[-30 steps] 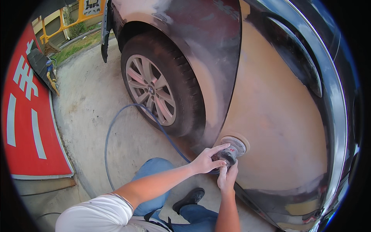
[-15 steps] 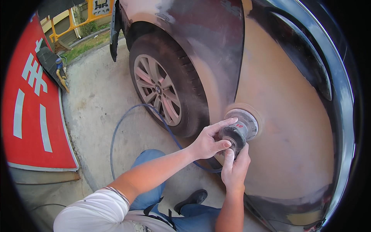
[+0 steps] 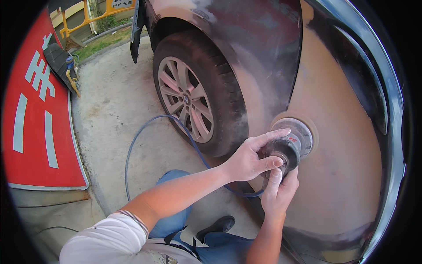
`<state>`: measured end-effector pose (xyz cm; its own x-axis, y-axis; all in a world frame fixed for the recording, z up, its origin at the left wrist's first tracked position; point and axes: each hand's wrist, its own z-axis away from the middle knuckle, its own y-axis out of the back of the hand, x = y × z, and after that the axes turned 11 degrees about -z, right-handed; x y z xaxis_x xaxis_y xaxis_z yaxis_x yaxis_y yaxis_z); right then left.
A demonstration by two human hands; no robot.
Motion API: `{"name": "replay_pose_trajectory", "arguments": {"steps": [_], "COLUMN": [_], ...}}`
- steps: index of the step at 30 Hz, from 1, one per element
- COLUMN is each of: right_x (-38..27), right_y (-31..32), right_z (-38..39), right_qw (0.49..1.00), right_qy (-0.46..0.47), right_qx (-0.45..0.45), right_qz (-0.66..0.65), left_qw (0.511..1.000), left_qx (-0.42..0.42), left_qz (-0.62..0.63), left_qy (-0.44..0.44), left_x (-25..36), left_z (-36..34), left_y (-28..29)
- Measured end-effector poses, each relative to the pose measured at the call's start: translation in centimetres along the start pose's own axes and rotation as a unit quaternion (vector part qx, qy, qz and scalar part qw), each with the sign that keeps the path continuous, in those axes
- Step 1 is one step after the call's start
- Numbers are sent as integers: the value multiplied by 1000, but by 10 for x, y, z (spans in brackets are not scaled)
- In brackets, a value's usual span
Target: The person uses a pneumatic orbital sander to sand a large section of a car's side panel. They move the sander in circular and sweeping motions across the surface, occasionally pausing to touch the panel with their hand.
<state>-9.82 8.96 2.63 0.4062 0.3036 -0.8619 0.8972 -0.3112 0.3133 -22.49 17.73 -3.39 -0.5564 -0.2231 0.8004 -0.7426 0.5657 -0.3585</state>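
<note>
Both of my hands hold a round orbital sander (image 3: 286,147), grey and black, with its disc pad against the car's door panel (image 3: 340,174). My left hand (image 3: 255,156) wraps the sander's body from the left, the index finger stretched along its top. From below, my right hand (image 3: 281,187) grips its handle, the thumb close to my left thumb. Pale dust coats the fingers. Tan filler covers much of the panel, with dark paint around it. A blue air hose (image 3: 140,132) runs from near the handle in a loop over the ground.
The car's wheel (image 3: 187,99) and tyre stand left of the sander, under a patchy fender (image 3: 259,48). A red sign board (image 3: 44,163) leans at the far left, near a yellow-brown pipe tap (image 3: 71,79). A yellow barrier (image 3: 90,17) stands at the back. My shoe (image 3: 217,226) rests on the concrete.
The sander has shifted slightly right in the picture with both hands on it, while the car also sits a little further right in the view. My grip looks the same.
</note>
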Motion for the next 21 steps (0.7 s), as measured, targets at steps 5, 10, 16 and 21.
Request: {"name": "replay_pose_trajectory", "arguments": {"steps": [5,10,16,21], "right_x": [18,73,22,-3], "right_y": [-1,-4,2,7], "right_z": [9,61,17,-3], "right_qw": [998,997,999,993], "right_qy": [-42,-31,2,-108], "right_qx": [-35,-35,-16,-31], "right_qz": [5,66,48,-25], "left_qw": [999,996,999,1000], "left_qx": [-7,-52,-31,-10], "left_qz": [33,-21,-38,5], "left_qy": [31,63,14,13], "left_x": [-12,-58,-15,3], "left_z": [12,66,16,-10], "left_y": [11,3,2,5]}}
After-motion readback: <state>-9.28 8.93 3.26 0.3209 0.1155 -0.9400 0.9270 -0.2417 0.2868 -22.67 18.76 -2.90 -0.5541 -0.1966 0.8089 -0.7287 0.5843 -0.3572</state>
